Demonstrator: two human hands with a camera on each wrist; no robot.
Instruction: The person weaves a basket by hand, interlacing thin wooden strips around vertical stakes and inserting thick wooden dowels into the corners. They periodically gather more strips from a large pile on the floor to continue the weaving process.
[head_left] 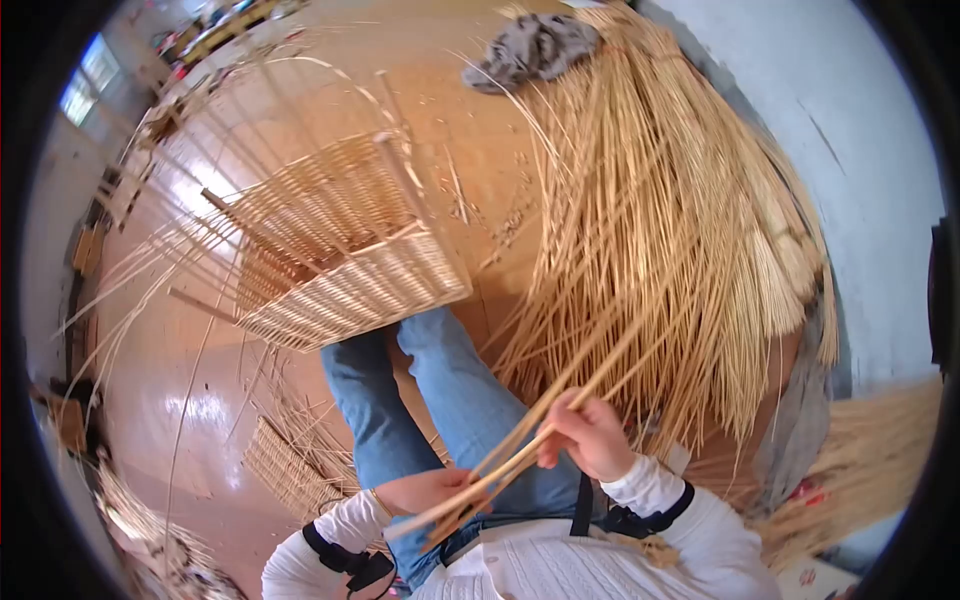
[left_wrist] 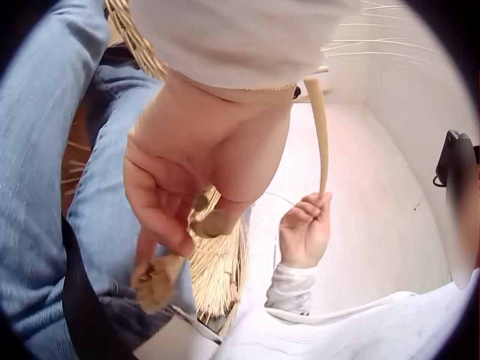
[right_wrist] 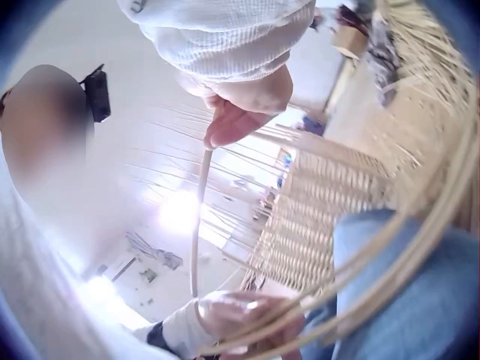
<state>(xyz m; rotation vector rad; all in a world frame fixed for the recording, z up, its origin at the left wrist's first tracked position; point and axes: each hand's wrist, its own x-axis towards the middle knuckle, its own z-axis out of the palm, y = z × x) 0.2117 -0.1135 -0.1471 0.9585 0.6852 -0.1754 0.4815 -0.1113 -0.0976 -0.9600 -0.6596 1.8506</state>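
My left hand (head_left: 430, 490) grips a few pale wicker rods (head_left: 515, 462) low over my lap. Their cut ends poke out beyond its fingers, and the long lengths run up to the right past my thigh. Up and to the right of it, my right hand (head_left: 595, 435) pinches a rod between thumb and fingers. In the right wrist view that single rod (right_wrist: 201, 217) stretches from the right fingertips to the left hand (right_wrist: 255, 319). Just past my knees sits a partly woven wicker basket (head_left: 360, 290), tilted, with long unwoven stakes sticking out to the left.
A large heap of loose rods (head_left: 660, 230) leans along the wall at right, with a grey cloth (head_left: 540, 45) at its top. A flat woven piece (head_left: 285, 465) lies by my left leg. Offcuts (head_left: 460, 190) litter the floor beyond the basket.
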